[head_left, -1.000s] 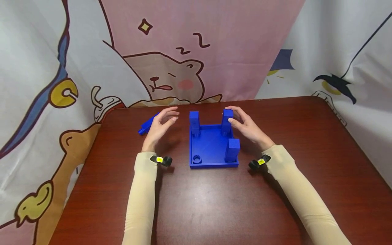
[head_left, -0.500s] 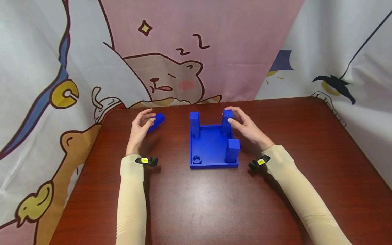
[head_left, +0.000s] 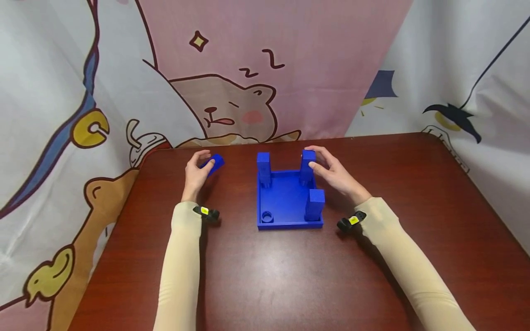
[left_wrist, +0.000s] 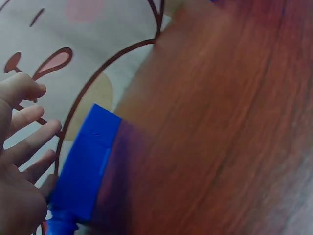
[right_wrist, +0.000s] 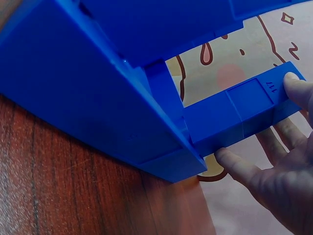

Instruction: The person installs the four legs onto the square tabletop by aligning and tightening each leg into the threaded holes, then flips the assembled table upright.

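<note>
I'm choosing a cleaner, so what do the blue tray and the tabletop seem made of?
The blue tray looks like plastic, fairly matte, judging by its even colour and crisp edges. The tabletop looks like wood or laminate, semi-gloss, given its grain and soft glare.

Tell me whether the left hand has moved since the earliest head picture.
Yes: the left hand has moved leftward, farther from the blue tray.
</note>
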Demonstrator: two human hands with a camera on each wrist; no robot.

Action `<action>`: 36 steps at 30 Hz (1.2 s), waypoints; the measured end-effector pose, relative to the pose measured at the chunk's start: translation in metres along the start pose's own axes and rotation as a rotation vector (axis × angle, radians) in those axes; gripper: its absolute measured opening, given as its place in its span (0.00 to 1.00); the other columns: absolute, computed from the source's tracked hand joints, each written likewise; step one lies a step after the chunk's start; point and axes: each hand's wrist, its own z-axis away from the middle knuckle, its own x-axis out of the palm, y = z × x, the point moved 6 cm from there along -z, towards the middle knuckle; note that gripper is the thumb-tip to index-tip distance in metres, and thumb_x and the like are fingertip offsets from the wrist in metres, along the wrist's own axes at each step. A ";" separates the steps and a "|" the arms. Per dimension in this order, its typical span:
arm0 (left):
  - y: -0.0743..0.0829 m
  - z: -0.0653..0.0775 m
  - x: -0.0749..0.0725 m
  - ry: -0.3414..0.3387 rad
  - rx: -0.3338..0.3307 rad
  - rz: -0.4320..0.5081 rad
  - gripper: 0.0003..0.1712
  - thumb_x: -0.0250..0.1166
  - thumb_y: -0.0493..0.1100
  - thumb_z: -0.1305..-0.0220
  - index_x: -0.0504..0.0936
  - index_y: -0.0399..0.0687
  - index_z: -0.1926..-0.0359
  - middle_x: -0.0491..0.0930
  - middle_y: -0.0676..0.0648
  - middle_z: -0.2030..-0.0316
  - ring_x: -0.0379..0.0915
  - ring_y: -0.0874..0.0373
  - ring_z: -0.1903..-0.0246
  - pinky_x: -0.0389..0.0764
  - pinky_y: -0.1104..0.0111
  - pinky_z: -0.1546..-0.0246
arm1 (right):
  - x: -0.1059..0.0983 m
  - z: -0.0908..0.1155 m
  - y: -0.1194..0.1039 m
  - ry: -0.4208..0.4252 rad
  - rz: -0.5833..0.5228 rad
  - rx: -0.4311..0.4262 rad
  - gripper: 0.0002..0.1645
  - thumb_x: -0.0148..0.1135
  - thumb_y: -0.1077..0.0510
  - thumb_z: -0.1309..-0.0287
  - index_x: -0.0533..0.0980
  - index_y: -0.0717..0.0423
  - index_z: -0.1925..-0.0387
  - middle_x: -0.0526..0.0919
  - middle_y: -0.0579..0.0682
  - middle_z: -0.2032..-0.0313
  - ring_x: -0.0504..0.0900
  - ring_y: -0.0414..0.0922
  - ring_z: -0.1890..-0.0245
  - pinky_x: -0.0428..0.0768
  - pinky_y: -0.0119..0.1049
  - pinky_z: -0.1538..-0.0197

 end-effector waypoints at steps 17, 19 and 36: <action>-0.007 -0.001 0.010 -0.069 -0.060 -0.309 0.31 0.65 0.41 0.37 0.69 0.38 0.34 0.72 0.35 0.40 0.65 0.41 0.39 0.61 0.51 0.38 | 0.002 0.000 -0.001 0.005 -0.011 -0.022 0.27 0.51 0.58 0.29 0.60 0.54 0.31 0.65 0.58 0.34 0.65 0.55 0.36 0.66 0.60 0.42; -0.007 -0.001 0.011 -0.069 -0.079 -0.330 0.31 0.65 0.42 0.36 0.69 0.39 0.34 0.72 0.35 0.40 0.64 0.40 0.39 0.59 0.50 0.37 | 0.002 0.001 -0.001 0.006 -0.015 -0.025 0.27 0.51 0.59 0.28 0.60 0.53 0.32 0.65 0.58 0.34 0.66 0.55 0.36 0.67 0.59 0.41; -0.011 0.000 0.018 -0.021 -0.045 -0.508 0.20 0.64 0.36 0.37 0.79 0.42 0.43 0.76 0.38 0.43 0.65 0.39 0.43 0.54 0.49 0.42 | 0.002 0.001 -0.001 0.020 -0.046 -0.037 0.28 0.49 0.63 0.28 0.58 0.58 0.31 0.63 0.66 0.34 0.67 0.55 0.38 0.66 0.62 0.43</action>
